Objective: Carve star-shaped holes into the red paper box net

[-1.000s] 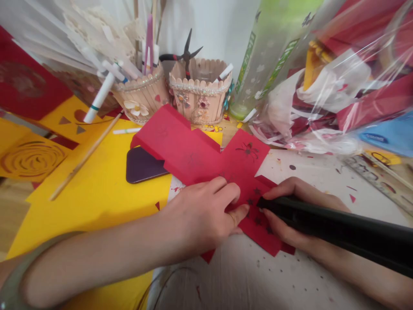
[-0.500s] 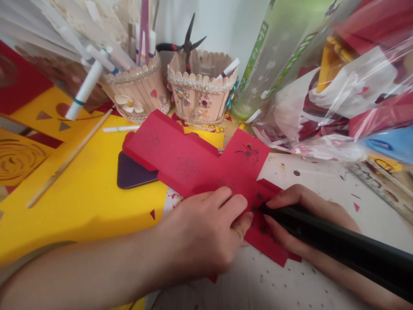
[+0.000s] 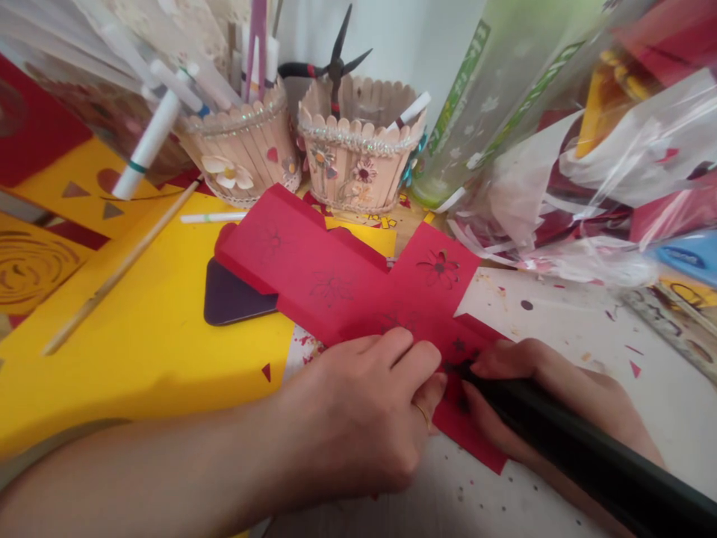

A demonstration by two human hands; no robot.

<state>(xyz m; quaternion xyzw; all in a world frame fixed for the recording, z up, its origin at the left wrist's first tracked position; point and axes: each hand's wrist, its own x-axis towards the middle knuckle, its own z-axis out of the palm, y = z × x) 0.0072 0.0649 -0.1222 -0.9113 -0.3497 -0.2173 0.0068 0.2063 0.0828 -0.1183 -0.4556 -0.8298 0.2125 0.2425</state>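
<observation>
A red card cut-out (image 3: pixel 358 276) with flower-shaped openings lies across the table, its flaps spread. My left hand (image 3: pixel 386 403), wearing a ring, is curled over the card's near edge, fingers bent and pressed together on it. In my right hand (image 3: pixel 538 381) is a thick black pen-shaped tool (image 3: pixel 565 433), gripped near its front end. Its tip meets the card close to my left fingertips, beside small dark flower cut-outs; the exact point of contact is hidden. A dark phone-like slab (image 3: pixel 235 299) sits partly under the card's left part.
Behind the card stand two stick-sided baskets (image 3: pixel 240 161) (image 3: pixel 361 161), holding markers and pliers (image 3: pixel 336 67). A green translucent bottle (image 3: pixel 476 97) and a plastic bag of scraps (image 3: pixel 605 179) are at right. Yellow card (image 3: pixel 168 321) with a thin wooden stick (image 3: pixel 123 273) lies at left.
The view has shifted slightly, so most things appear a little further right. My right hand and the black tool sit slightly lower, and the left hand keeps its hold on the card.
</observation>
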